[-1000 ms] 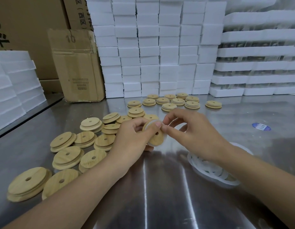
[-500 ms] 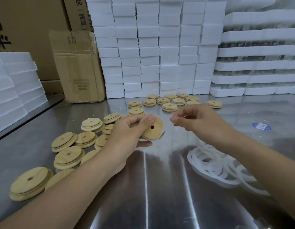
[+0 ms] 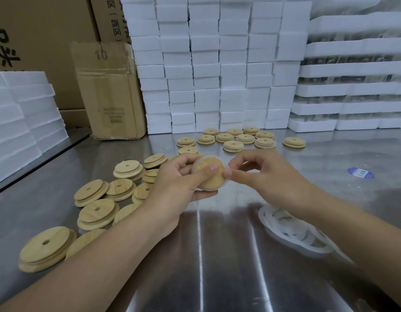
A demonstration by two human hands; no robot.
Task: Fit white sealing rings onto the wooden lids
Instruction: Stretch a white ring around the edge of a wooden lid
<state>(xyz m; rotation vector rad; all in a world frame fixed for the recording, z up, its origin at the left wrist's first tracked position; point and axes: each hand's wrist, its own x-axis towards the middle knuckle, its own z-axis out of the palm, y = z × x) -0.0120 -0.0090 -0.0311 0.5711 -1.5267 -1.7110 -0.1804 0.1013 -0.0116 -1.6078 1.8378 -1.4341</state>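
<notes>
My left hand grips a round wooden lid above the steel table, thumb pressed on its face. A thin white sealing ring runs around the lid's edge. My right hand pinches the ring at the lid's right side. A loose pile of white sealing rings lies on the table under my right forearm. Several bare wooden lids with centre holes are scattered at the left.
More wooden lids sit in a group at the back of the steel table. Stacked white foam boxes form a wall behind. A cardboard box stands at the back left. A blue sticker lies at the right.
My right hand came back to the lid from a little apart and now pinches the ring at its edge. My left thumb shifted onto the lid's face, covering the hole.
</notes>
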